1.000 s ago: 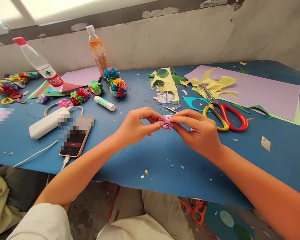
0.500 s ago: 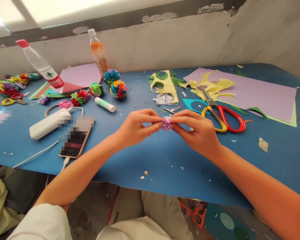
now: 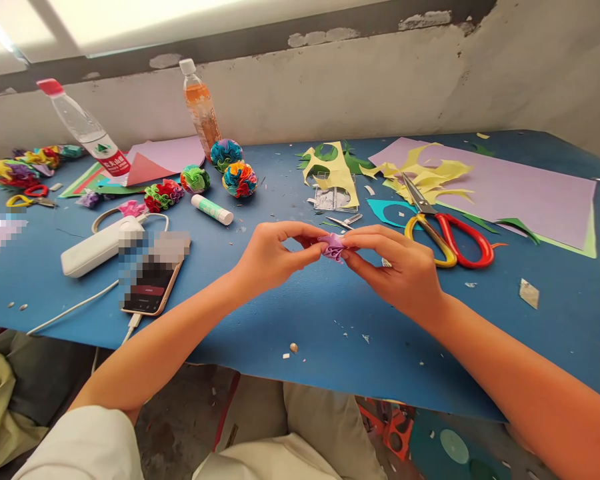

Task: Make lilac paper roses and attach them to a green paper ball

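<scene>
A small purple ruffled paper piece (image 3: 333, 247) is held between both hands above the blue table. My left hand (image 3: 275, 253) pinches its left side between thumb and fingers. From the right, my right hand (image 3: 405, 267) grips the other side with thumb and fingertips, which partly hide it. Folded ruffles show along its front. Close behind the hands lie small scissors (image 3: 341, 222) and a cut piece of cyan paper (image 3: 387, 211). Large scissors (image 3: 433, 217) with one yellow and one red handle rest just beyond my right hand.
Finished ruffled paper balls (image 3: 239, 179), a glue stick (image 3: 211, 209), a phone (image 3: 153, 283) and a white power bank (image 3: 101, 247) lie to the left. Two bottles, one with orange drink (image 3: 201, 110), stand behind. Yellow paper scraps (image 3: 437, 177) and a purple sheet (image 3: 540, 200) lie at the right.
The fingertips have shifted slightly around the purple paper piece, and more of its ruffled front shows. The whole view has moved a little; the table's objects stay where they were.
</scene>
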Demonstrator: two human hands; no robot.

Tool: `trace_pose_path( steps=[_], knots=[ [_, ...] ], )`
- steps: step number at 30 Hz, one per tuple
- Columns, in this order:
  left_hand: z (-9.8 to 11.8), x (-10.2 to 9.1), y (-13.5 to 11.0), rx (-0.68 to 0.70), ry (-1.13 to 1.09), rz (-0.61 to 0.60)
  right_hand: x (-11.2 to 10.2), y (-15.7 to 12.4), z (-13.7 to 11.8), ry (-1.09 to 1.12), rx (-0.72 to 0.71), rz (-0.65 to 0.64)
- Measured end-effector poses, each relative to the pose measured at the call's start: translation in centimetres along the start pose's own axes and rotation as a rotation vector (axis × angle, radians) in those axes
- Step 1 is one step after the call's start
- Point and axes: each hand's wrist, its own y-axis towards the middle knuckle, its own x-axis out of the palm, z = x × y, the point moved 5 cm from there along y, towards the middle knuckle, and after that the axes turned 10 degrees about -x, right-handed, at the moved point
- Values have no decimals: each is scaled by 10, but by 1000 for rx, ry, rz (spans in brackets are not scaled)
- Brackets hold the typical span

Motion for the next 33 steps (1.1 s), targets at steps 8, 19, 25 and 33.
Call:
trace_pose_path(
  steps=[8,19,25,33],
  knots=[
    [0,1,1,2,87,-31,2,0,-8,-95,-161,-107],
    [-4,2,2,-43,16,-96,4,0,-6,-129,-91,-88],
    [-5,0,4,-42,88,-102,5,-4,-6,-72,-153,-107],
    [-9,1,6,-269,80,-307,7,-5,-10,164,-234,-136]
  ],
)
